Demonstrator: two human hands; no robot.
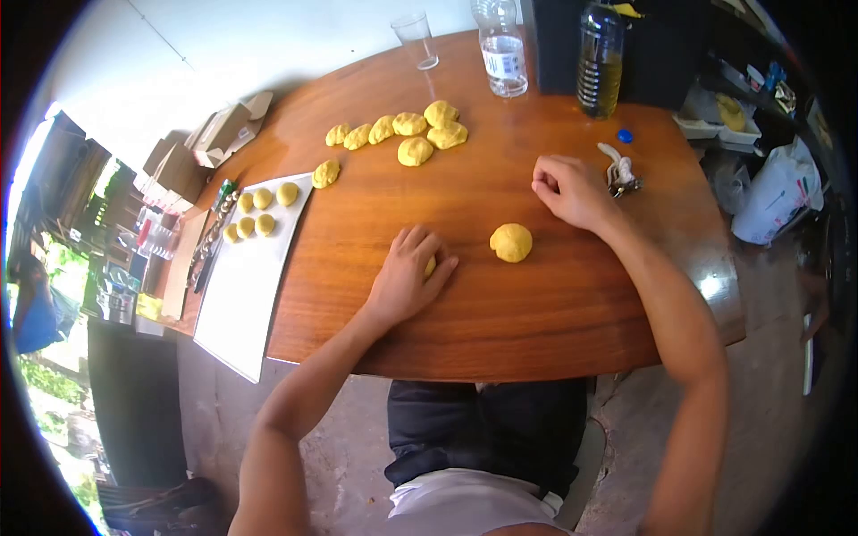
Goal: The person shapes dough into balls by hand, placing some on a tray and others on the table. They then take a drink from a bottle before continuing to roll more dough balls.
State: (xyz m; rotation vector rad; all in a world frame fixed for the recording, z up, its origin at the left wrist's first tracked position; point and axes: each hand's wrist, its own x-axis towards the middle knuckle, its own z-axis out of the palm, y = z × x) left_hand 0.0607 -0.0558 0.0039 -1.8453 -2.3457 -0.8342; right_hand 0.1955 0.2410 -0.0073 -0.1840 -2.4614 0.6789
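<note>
My left hand point(411, 275) curves over a small yellow dough ball point(430, 266) on the wooden table, its fingers wrapped around it and covering most of it. My right hand point(570, 191) rests on the table farther right, fingers curled into a loose fist with nothing visible in it. Between the hands, nearer the right one, sits a larger yellow dough ball point(512, 243) with a slightly cracked surface. Several uneven dough lumps point(410, 124) lie in a group beyond the hands. Another lump point(326, 173) is beside the tray corner.
A white tray point(234, 313) overhangs the left table edge, with several smooth balls point(264, 198) at its far end. At the back stand a glass point(416, 43), a clear bottle point(503, 58) and an oil bottle point(599, 67). Keys point(623, 183) and a blue cap point(625, 136) lie right.
</note>
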